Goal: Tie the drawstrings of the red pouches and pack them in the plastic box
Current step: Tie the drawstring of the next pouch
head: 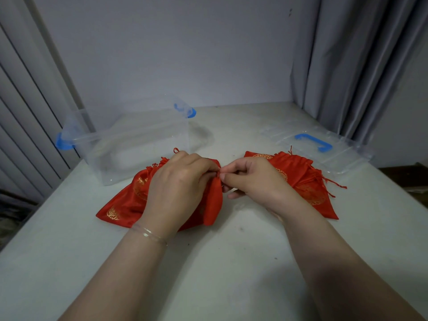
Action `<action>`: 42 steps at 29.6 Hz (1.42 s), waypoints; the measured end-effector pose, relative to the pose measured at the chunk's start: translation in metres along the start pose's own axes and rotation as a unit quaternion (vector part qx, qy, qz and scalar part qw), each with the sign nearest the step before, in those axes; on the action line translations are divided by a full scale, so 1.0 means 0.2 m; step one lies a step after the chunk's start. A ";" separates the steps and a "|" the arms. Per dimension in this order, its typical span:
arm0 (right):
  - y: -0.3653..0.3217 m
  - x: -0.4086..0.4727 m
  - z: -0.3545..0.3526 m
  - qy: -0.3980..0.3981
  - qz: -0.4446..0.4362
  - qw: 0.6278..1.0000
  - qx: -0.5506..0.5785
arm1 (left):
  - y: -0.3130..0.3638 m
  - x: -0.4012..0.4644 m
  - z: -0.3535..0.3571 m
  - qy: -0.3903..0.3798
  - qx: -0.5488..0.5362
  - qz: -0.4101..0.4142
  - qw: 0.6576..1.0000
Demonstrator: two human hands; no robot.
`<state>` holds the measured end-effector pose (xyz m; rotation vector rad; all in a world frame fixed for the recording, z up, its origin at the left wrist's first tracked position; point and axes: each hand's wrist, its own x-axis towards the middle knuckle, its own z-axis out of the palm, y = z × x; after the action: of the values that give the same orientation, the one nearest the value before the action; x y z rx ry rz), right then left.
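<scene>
On the desk (208, 262), mid-front: shiny red satin pouches (120, 205) with gold print. Left hand (178, 184) and right hand (250, 179) both pinch one pouch's thin red drawstring (218, 173). More pouches (305, 181) just right. Clear plastic box (139, 140) behind, blue clips; lid (324, 144) far right.

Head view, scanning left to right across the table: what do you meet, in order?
Plastic box → left pouches → left hand → right hand → right pouches → lid.
</scene>
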<state>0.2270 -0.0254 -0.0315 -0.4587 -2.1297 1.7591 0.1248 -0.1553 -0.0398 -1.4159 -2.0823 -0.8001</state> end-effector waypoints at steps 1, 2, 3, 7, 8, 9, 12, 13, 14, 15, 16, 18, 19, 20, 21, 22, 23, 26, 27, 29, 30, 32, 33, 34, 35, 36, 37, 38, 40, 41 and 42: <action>0.00 0.00 0.00 0.011 -0.009 0.999 -0.029 | 0.00 0.00 0.00 -0.001 -0.001 0.001 1.000; 0.00 0.00 0.01 0.029 -0.019 0.998 -0.061 | 0.00 0.00 0.01 -0.001 0.002 0.003 1.000; 0.01 0.00 0.01 0.049 -0.030 0.994 -0.092 | -0.01 0.01 0.01 0.002 0.007 0.004 1.000; 0.01 0.00 0.01 0.085 -0.063 0.980 -0.169 | -0.03 0.01 0.01 0.026 0.031 0.002 0.999; 0.01 0.00 0.01 0.079 -0.065 0.978 -0.182 | -0.03 0.01 0.01 0.030 0.035 0.000 0.999; 0.01 0.00 0.01 0.071 -0.065 0.977 -0.191 | -0.03 0.00 0.01 0.033 0.040 -0.003 0.999; 0.00 -0.01 0.02 0.042 -0.047 0.983 -0.171 | -0.03 0.00 -0.01 0.044 0.053 -0.008 0.998; -0.01 -0.01 0.02 0.029 -0.037 0.986 -0.158 | -0.03 0.00 -0.01 0.047 0.056 -0.011 0.997; -0.01 -0.02 0.02 0.017 -0.029 0.988 -0.151 | -0.03 0.00 -0.01 0.048 0.059 -0.011 0.997; -0.02 -0.02 0.02 0.006 -0.024 0.988 -0.150 | -0.03 0.00 -0.01 0.045 0.056 -0.010 0.997; -0.02 -0.02 0.01 -0.003 -0.020 0.988 -0.150 | -0.02 0.00 0.00 0.039 0.043 -0.011 0.998; -0.03 -0.02 0.00 -0.010 -0.013 0.989 -0.145 | -0.02 0.01 0.01 0.013 -0.032 -0.032 0.999; -0.03 -0.02 0.00 -0.007 -0.013 0.990 -0.140 | -0.01 0.01 0.01 -0.005 -0.086 -0.049 0.995; -0.03 -0.02 0.00 -0.002 -0.015 0.991 -0.134 | -0.01 0.01 0.01 -0.026 -0.141 -0.065 0.988; -0.03 -0.02 0.00 0.003 -0.018 0.992 -0.128 | 0.00 0.00 0.01 -0.047 -0.191 -0.081 0.977; -0.02 -0.01 0.00 0.009 -0.023 0.992 -0.123 | 0.02 0.00 0.01 -0.067 -0.234 -0.100 0.965; -0.02 -0.01 0.01 0.018 -0.029 0.992 -0.120 | 0.03 0.00 0.01 -0.082 -0.268 -0.118 0.953; -0.01 0.01 0.00 0.072 -0.048 0.990 -0.114 | 0.03 0.00 0.01 -0.110 -0.328 -0.149 0.926; -0.01 0.01 -0.01 0.085 -0.046 0.990 -0.098 | 0.02 0.00 0.01 -0.125 -0.338 -0.153 0.920; 0.00 0.02 -0.01 0.079 -0.031 0.995 -0.052 | 0.01 0.00 0.01 -0.145 -0.338 -0.155 0.917; 0.02 0.03 -0.01 0.076 -0.027 0.996 -0.041 | 0.01 -0.01 0.02 -0.136 -0.321 -0.153 0.925; 0.05 0.04 -0.02 0.110 -0.035 0.986 -0.121 | 0.01 -0.02 0.05 -0.080 -0.232 -0.147 0.958; 0.06 0.04 -0.04 0.139 -0.037 0.969 -0.201 | 0.00 -0.02 0.06 -0.045 -0.165 -0.141 0.975; 0.06 0.04 -0.07 0.171 -0.031 0.943 -0.283 | -0.02 -0.01 0.07 -0.018 -0.094 -0.137 0.986; 0.07 0.04 -0.10 0.197 -0.017 0.917 -0.346 | -0.05 -0.02 0.08 -0.009 -0.027 -0.139 0.990; 0.08 0.04 -0.13 0.213 0.000 0.895 -0.391 | -0.08 -0.02 0.10 -0.019 0.036 -0.143 0.989; 0.09 0.05 -0.16 0.214 0.027 0.878 -0.428 | -0.11 -0.03 0.12 -0.040 0.091 -0.147 0.984; 0.11 0.06 -0.18 0.202 0.063 0.861 -0.463 | -0.13 -0.03 0.14 -0.062 0.134 -0.153 0.977; 0.14 0.07 -0.19 0.148 0.142 0.833 -0.514 | -0.17 -0.04 0.16 -0.078 0.172 -0.166 0.968; 0.16 0.08 -0.19 0.122 0.169 0.825 -0.524 | -0.17 -0.04 0.17 -0.075 0.175 -0.169 0.967; 0.18 0.09 -0.19 0.109 0.183 0.822 -0.528 | -0.18 -0.04 0.17 -0.067 0.172 -0.164 0.969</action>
<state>0.2300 0.0230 -0.0586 -1.3227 -2.7726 0.3922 0.0922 -0.1465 -0.0761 -0.9775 -2.4556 -0.4376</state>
